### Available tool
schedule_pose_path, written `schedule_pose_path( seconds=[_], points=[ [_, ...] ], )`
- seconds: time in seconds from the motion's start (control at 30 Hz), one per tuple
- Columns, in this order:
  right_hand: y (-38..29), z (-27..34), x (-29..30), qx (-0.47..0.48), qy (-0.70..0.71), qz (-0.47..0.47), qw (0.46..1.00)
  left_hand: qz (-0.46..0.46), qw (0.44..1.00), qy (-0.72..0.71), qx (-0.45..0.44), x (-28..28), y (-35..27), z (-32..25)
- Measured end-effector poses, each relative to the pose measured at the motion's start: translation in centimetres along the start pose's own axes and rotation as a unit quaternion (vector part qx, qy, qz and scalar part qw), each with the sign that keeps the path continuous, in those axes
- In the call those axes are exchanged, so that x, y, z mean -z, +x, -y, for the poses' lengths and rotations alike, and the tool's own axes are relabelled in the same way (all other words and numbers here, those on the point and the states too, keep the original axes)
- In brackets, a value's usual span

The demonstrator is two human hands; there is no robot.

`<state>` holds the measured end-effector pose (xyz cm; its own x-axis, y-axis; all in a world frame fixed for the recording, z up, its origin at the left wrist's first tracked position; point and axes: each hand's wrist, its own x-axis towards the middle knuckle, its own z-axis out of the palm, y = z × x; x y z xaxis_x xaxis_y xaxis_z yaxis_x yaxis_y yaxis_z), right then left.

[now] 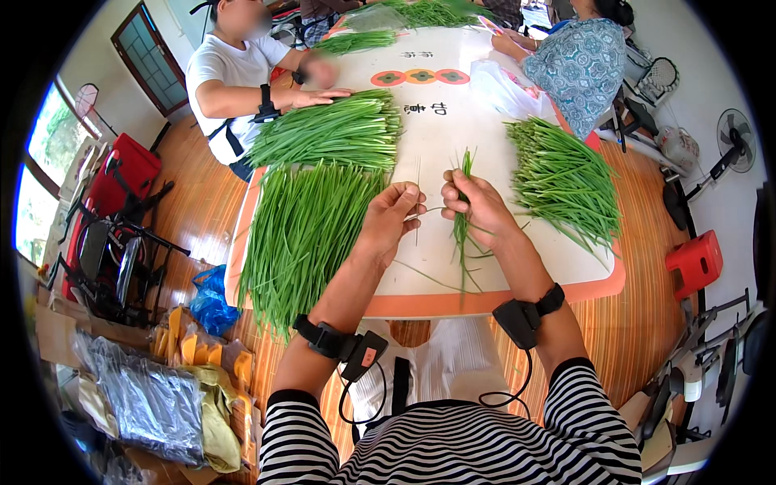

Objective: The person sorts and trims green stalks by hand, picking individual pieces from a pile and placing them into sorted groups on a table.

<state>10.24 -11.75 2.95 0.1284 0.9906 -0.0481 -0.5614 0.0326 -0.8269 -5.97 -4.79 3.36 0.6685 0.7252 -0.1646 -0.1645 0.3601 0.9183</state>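
Observation:
Over the white table mat, my right hand (476, 203) is closed around a small bunch of long green stalks (464, 227), which look like garlic chives, held upright with loose blades trailing down. My left hand (394, 215) pinches a thin strand (418, 176) between thumb and fingers, left of the bunch. A large pile of green stalks (303, 236) lies beside my left forearm and hangs over the table's near edge. Beyond it, a second pile (333, 130) lies crosswise. Another pile (564, 176) rests to the right of my right hand.
A person in a white shirt (227, 79) has a hand on the far-left pile. Another person in a patterned top (579, 66) sits at the right, near a white plastic bag (506, 88). More greens (433, 13) lie at the far end. The table's orange rim (424, 305) is before me.

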Motion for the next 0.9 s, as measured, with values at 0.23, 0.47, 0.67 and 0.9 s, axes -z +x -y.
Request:
schedule_pose_path(
  seconds=[0.23, 0.47, 0.67, 0.9],
  points=[
    [0.5, 0.1, -0.3, -0.002, 0.086, -0.012, 0.996, -0.019, 0.997, 0.071, -0.030, -0.5, 0.6, 0.8],
    [0.9, -0.3, 0.2, 0.009, 0.160, -0.017, 0.987, 0.008, 0.999, 0.003, -0.033, -0.1, 0.9, 1.6],
    [1.1, -0.7, 0.2, 0.024, 0.138, -0.017, 0.990, -0.002, 0.999, 0.034, -0.040, 0.3, 1.4, 1.9],
    [0.9, -0.4, -0.7, 0.023, 0.106, -0.058, 0.992, -0.003, 0.998, 0.045, -0.039, 0.1, 1.4, 2.0]
  ],
)
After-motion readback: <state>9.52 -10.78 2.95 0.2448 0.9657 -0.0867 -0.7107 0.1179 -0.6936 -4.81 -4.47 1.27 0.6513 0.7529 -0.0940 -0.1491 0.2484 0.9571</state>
